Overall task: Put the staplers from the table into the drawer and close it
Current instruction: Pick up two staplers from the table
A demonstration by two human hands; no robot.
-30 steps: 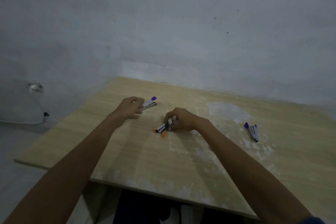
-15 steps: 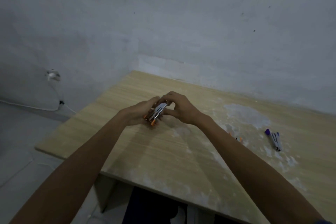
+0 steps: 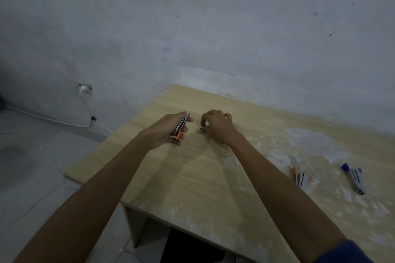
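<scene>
Our left hand [image 3: 168,130] wraps its fingers around an orange-tipped stapler [image 3: 181,128], freeing the right hand [image 3: 215,126], whose curled fingers seem to pinch something small we cannot identify. Two staplers, orange [image 3: 301,178] and purple [image 3: 353,178], lie on the bench [image 3: 203,177]; no drawer shows.

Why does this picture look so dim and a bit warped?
Head view: the light is low and bluish, so the wall looks murky; the wide lens bows the table edges; the left hand and its orange-tipped stapler are slightly soft.
</scene>
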